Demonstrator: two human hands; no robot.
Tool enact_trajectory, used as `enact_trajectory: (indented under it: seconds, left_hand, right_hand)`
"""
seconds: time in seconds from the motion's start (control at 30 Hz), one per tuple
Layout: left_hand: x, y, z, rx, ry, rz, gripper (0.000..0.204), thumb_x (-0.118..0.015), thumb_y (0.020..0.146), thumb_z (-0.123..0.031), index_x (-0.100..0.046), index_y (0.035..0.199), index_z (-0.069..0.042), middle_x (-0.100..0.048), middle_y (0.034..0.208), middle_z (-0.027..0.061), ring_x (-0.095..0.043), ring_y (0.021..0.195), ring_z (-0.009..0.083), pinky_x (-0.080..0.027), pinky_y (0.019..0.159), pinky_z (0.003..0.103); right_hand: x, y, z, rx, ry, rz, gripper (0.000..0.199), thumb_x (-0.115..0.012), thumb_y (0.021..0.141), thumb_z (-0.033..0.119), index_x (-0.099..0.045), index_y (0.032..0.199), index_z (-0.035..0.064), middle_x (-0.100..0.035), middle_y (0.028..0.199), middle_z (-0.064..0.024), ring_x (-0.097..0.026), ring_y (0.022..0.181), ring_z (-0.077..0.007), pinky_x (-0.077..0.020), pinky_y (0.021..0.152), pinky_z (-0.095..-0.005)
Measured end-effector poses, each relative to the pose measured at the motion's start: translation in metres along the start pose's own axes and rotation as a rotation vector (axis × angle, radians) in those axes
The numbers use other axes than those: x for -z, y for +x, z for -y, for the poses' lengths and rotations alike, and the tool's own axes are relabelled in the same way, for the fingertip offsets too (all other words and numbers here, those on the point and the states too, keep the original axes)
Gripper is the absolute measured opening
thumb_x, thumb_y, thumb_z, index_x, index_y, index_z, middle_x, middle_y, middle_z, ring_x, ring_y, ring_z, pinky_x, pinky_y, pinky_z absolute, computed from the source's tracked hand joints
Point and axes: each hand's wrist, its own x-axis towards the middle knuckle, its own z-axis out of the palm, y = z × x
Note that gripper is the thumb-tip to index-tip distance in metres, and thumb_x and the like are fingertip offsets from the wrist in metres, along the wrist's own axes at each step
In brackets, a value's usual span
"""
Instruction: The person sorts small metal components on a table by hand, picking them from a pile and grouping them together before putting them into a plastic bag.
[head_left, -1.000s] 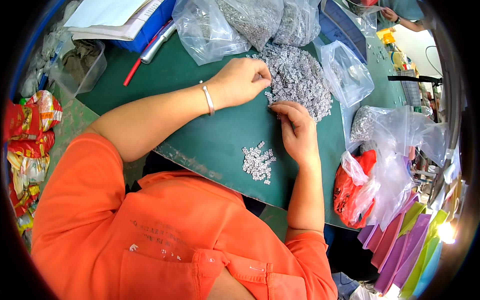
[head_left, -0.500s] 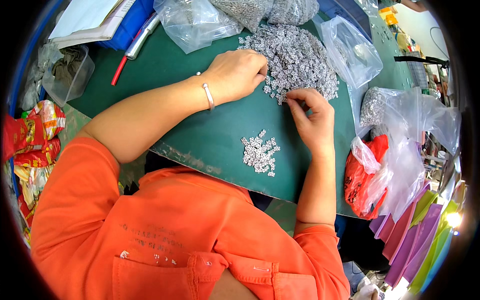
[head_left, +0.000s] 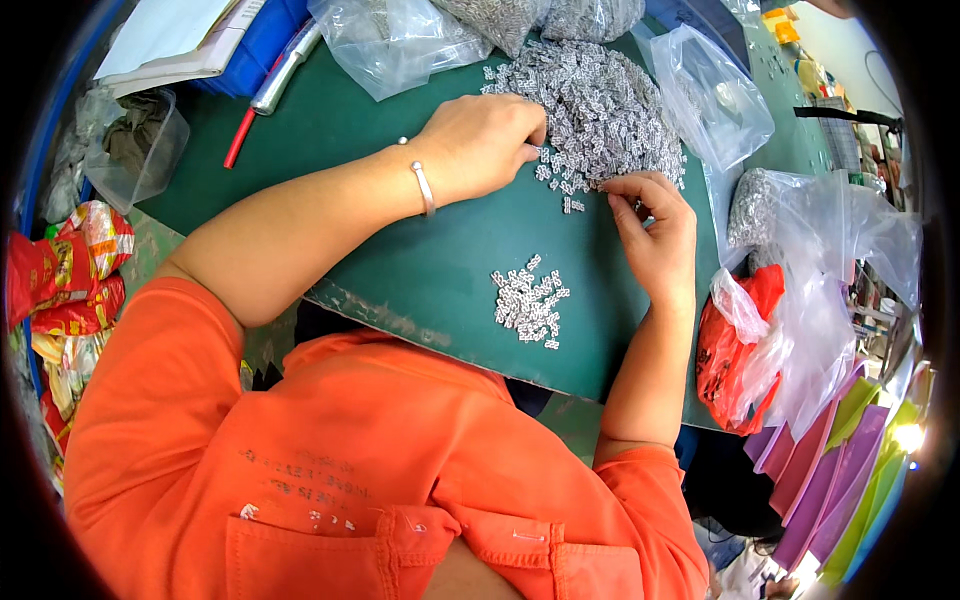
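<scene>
Head view: sorting step. Left hand [head_left: 480, 145] curled, fingertips on big pile of small metal parts [head_left: 600, 105] upper centre; right hand [head_left: 655, 235] pinches one part. Next: drop onto small pile [head_left: 528, 302] mid-frame, green mat [head_left: 400, 260].

Left hand [head_left: 480, 145] loosely curled, knuckles up, forearm stretched forward, right hand [head_left: 655, 235] fingertips pinched, elbow bent

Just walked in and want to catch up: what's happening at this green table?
A person in an orange shirt is working through small silvery parts on a green mat. The left hand rests at the edge of the big pile, and the right hand pinches at pieces by its near edge. A small separate heap lies closer to the person. Clear plastic bags of more parts sit around.
</scene>
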Motion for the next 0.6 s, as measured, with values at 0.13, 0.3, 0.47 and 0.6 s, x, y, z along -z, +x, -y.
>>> enact_trajectory:
  seconds: [0.13,0.3,0.47,0.6]
  left_hand:
    - [0.01,0.002,-0.001,0.184,-0.488,0.072,0.013,-0.064,0.084,-0.016,-0.061,0.09,-0.005,-0.06,0.077,0.0058,-0.057,0.07,0.0196,-0.047,0.064,0.03]
    - [0.017,0.002,0.0,0.485,-1.486,0.021,0.01,-0.058,0.09,-0.011,-0.058,0.097,-0.004,-0.061,0.087,0.0044,-0.058,0.077,0.0128,-0.047,0.066,0.023]
    - [0.014,-0.002,0.008,0.614,-1.629,0.042,0.007,-0.055,0.088,-0.01,-0.057,0.093,-0.005,-0.06,0.089,0.0034,-0.057,0.076,0.012,-0.044,0.061,0.02]
    - [0.012,0.0,0.009,0.6,-1.588,0.063,0.007,-0.054,0.087,-0.012,-0.056,0.09,-0.006,-0.054,0.08,0.0002,-0.048,0.066,0.0085,-0.036,0.055,0.02]
  right_hand:
    - [0.001,-0.001,-0.003,0.023,-0.008,0.043,0.012,-0.066,0.075,-0.003,-0.067,0.086,0.0006,-0.063,0.082,-0.0097,-0.062,0.072,-0.0221,-0.0491,0.065,-0.0303]
    - [-0.01,0.0,-0.003,0.151,-0.05,0.129,0.01,-0.068,0.074,0.001,-0.067,0.084,0.0006,-0.062,0.083,-0.0104,-0.062,0.076,-0.0259,-0.0493,0.068,-0.0332]
    - [0.009,-0.002,0.002,0.068,0.273,0.415,0.006,-0.066,0.076,-0.001,-0.066,0.082,0.0001,-0.061,0.077,-0.0101,-0.06,0.069,-0.0239,-0.0476,0.064,-0.0316]
    - [-0.003,-0.004,-0.001,0.134,0.078,0.153,0.006,-0.066,0.077,-0.001,-0.066,0.082,-0.0001,-0.061,0.076,-0.0101,-0.06,0.067,-0.023,-0.0475,0.061,-0.029]
